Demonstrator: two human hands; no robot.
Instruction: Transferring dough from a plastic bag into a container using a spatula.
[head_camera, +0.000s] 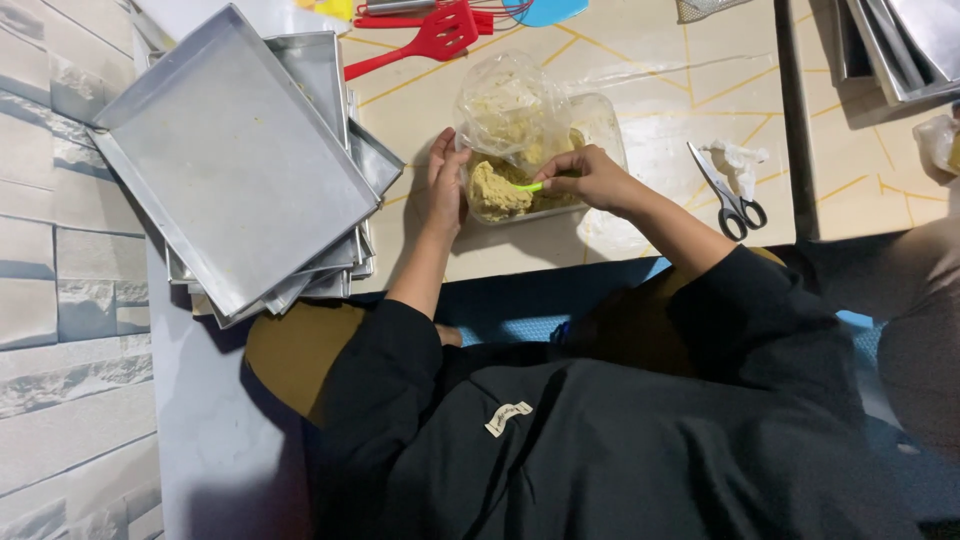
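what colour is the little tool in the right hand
Bright lime green tool, held by the right hand; head view.

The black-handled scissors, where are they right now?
In the head view, the black-handled scissors lie on the table, right of the clear plastic container of dough, beside the right hand.

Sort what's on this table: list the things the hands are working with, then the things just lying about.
In use:
left hand steadying the clear tub
right hand holding the green tool
yellow dough
plastic bag

Lying about:
scissors
stacked metal trays
red spatula
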